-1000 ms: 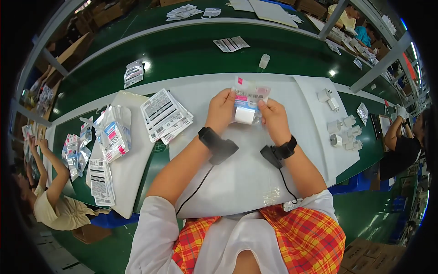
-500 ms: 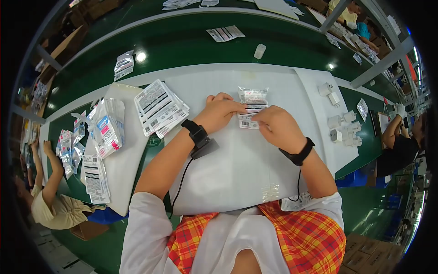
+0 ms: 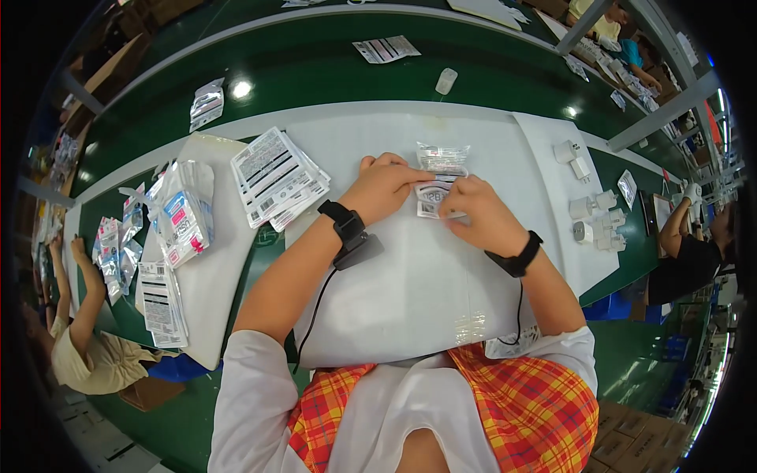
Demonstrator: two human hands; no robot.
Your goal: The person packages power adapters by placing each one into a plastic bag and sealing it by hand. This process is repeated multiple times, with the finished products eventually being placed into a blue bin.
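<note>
Factory packing line: green conveyor belt [image 3: 315, 55], stacked packets [image 3: 277, 177], seated workers.

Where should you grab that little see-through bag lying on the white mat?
Probably the top edge of the clear bag, coming from the far side. It lies flat, and the left hand and right hand cover its lower part, so only that strip is free.

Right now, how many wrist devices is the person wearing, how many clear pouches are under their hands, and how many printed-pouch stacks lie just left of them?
Black wrist devices: 2
Clear pouch under both hands: 1
Fanned stack of printed pouches: 1
Total: 4
</note>
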